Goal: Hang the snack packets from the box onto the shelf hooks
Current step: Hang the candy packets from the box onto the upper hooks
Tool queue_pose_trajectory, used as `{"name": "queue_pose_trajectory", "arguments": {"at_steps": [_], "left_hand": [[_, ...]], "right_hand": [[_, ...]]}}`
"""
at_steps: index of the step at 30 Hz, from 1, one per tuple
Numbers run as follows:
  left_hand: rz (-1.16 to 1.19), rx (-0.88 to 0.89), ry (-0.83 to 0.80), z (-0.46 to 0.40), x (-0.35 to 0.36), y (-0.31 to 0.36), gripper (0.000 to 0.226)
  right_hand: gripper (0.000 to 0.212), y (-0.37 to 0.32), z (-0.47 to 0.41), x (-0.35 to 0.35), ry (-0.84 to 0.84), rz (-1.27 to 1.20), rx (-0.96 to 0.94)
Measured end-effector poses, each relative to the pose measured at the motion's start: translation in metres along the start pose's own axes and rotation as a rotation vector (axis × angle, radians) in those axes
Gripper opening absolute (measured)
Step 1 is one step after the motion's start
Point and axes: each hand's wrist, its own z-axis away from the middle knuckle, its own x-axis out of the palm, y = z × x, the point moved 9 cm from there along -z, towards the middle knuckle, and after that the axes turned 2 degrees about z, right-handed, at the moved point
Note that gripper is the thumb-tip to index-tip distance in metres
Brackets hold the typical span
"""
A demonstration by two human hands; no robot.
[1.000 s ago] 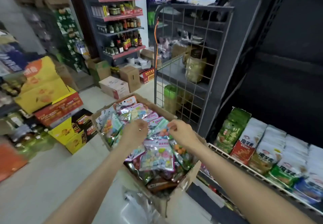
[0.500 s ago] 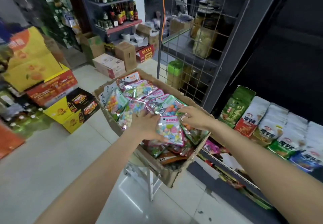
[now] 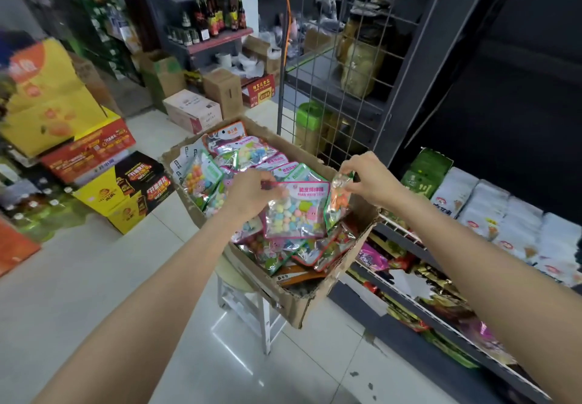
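Packets (image 3: 252, 164) in box (image 3: 315, 296), shelf (image 3: 409, 306) right.

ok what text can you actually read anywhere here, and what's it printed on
"MIAN HUA TANG": pink header of the pink-edged candy packet that the left hand pinches; the Chinese line above it is too blurred to read.
"川": green bag on the shelf.
Red carton, yellow and black boxes, white bags: print too small or blurred.
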Motion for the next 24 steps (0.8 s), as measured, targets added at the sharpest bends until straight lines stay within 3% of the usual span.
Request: {"name": "queue_pose_trajectory", "arguments": {"at_steps": [3, 7, 9, 13, 15, 20, 24], "left_hand": [[0.242, -0.002, 0.152, -0.002, -0.019, 0.012, 0.026], [0.209, 0.12, 0.314, -0.004, -0.05, 0.056, 0.023], [0.167, 0.228, 0.284, -0.004, -0.053, 0.087, 0.01], [-0.144, 0.485, 0.237, -0.004, -0.042, 0.156, 0.023], [-0.15, 0.557, 0.211, -0.007, -0.038, 0.184, 0.031], [-0.008, 0.576, 0.201, -0.011, -0.034, 0.25, 0.028], [0.026, 0.565, 0.122, -0.015, -0.019, 0.302, 0.038]], "right_hand": [[0.027, 0.004, 0.006, -0.025, 0.075, -0.188, 0.009], [0.013, -0.003, 0.013, -0.058, 0.154, -0.342, -0.026], [0.02, -0.004, 0.014, -0.07, 0.174, -0.39, -0.016], [0.021, 0.001, 0.026, -0.1, 0.237, -0.456, 0.015], [0.02, 0.007, 0.04, -0.124, 0.311, -0.458, 0.03], [0.019, 0.038, 0.08, -0.182, 0.488, -0.565, 0.092], [0.018, 0.079, 0.111, -0.221, 0.688, -0.716, 0.2]]}}
